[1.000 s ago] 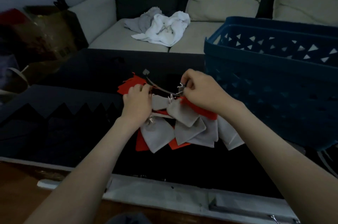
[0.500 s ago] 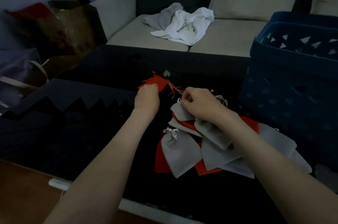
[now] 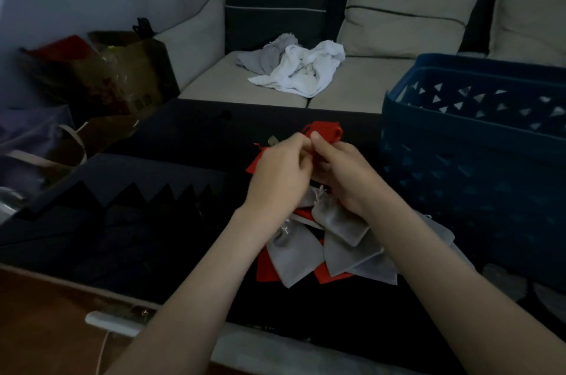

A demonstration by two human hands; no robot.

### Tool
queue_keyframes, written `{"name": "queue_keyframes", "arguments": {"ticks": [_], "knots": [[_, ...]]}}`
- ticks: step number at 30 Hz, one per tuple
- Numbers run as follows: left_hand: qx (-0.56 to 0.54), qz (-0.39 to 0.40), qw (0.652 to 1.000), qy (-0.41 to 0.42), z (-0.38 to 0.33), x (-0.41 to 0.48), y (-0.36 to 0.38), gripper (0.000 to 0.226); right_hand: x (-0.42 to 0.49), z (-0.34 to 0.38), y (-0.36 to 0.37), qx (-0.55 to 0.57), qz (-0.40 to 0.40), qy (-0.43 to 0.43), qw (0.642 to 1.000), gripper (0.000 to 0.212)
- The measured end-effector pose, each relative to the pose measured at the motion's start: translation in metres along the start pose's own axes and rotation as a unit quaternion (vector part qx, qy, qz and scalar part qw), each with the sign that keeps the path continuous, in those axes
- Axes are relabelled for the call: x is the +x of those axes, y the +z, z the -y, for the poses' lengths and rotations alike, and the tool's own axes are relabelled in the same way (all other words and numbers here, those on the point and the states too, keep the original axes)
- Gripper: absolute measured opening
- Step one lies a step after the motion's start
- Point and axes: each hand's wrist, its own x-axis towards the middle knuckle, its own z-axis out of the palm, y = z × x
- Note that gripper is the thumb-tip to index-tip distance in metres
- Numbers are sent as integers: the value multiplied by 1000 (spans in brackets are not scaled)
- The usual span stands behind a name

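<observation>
In a dim room, in front of a pale sofa (image 3: 382, 83) with a crumpled white cloth (image 3: 301, 72) on its seat, a person works at a black desk (image 3: 147, 221). A blue basket (image 3: 459, 141) stands at its right side, and a heap of grey and red pouches (image 3: 294, 255) lies between the forearms. The left hand (image 3: 278, 174) and right hand (image 3: 341, 170) meet just above the far end of the heap, and each has a closed grip, with thumb and curled fingers pinching a red pouch (image 3: 326, 131) from either side. The step looks like working the pouch's neck or its cord. It probably goes best with both pinches close together on the fabric, the pull short and even, and the pouch held clear of the heap so that no loose cords snag. The exposed end of the pouch rises beyond the thumbs and points away from the person toward the sofa. Its long axis appears to run from the palms outward, but the hands hide whether that end is the mouth or the base. It also cannot be told whether the red edge showing left of the left hand belongs to the same pouch.
</observation>
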Motion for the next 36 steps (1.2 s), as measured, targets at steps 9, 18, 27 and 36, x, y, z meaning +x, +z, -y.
{"name": "queue_keyframes", "arguments": {"ticks": [9, 18, 27, 36], "knots": [[-52, 88, 980, -172, -57, -44, -8, 68, -96, 9, -54, 50, -29, -33, 998, 22], [-372, 124, 838, -379, -81, -65, 34, 45, -126, -14, -68, -14, -37, 1, 999, 23], [-570, -46, 768, -287, -92, -68, 35, 28, -120, -8, -75, 138, -18, -38, 990, 43], [-530, -25, 771, -353, -85, -71, 34, 28, -127, -13, -78, 148, -54, -105, 982, 22]]}}
